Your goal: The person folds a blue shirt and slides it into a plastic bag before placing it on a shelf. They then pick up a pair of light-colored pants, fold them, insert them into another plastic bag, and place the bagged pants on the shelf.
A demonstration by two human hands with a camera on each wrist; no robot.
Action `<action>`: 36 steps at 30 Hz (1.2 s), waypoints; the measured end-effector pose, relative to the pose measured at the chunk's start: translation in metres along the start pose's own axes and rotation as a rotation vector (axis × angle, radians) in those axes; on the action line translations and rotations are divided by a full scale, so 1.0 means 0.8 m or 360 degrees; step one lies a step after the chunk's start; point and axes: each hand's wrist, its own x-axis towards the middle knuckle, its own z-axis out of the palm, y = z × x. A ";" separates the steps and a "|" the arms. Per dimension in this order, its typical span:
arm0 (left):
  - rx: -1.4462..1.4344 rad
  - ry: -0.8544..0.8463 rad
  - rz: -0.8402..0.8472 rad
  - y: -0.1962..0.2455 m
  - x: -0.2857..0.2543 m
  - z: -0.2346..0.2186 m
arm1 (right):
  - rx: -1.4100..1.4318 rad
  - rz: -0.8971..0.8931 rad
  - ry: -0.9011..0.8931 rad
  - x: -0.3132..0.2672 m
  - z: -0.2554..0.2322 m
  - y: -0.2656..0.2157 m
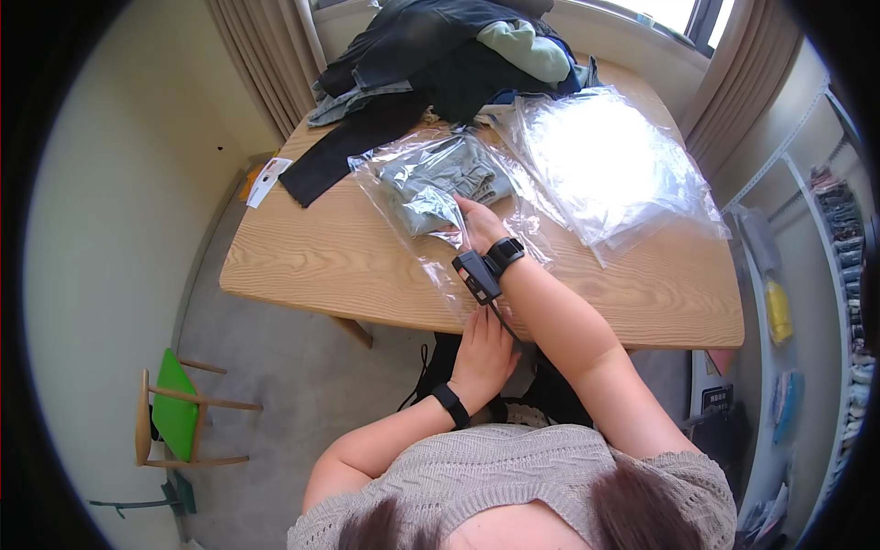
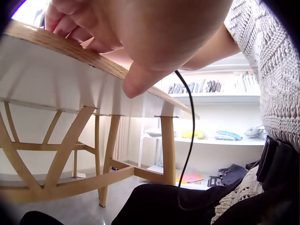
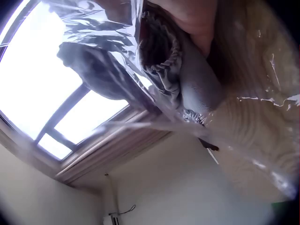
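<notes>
A clear plastic bag (image 1: 431, 192) with a folded grey garment (image 1: 431, 188) inside lies on the wooden table (image 1: 302, 266). My right hand (image 1: 477, 220) reaches forward and presses its fingers on the garment (image 3: 187, 79); the plastic (image 3: 108, 37) crinkles around it, and I cannot tell whether the hand is inside the bag or on top of it. My left hand (image 1: 483, 348) is at the table's front edge (image 2: 70, 49), where the bag's near end lies. Its fingers (image 2: 65, 23) curl over the top and the thumb (image 2: 140, 79) hangs below.
More empty clear bags (image 1: 614, 156) lie on the table's right half. A heap of dark clothes (image 1: 440, 55) fills the far side by the window. A green-seated chair (image 1: 174, 417) stands on the floor at left, and shelves (image 1: 825, 275) line the right wall.
</notes>
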 end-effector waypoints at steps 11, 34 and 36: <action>-0.0066 0.0047 0.0028 -0.004 -0.001 -0.001 | -0.0293 0.0110 0.0245 0.022 0.031 -0.015; -0.0312 -0.0071 0.0063 -0.024 -0.008 -0.039 | -0.1000 -0.0082 0.0143 -0.102 0.060 0.007; -0.0828 0.0244 0.0140 -0.049 -0.024 -0.059 | -0.1774 0.0038 -0.0374 -0.178 0.093 -0.015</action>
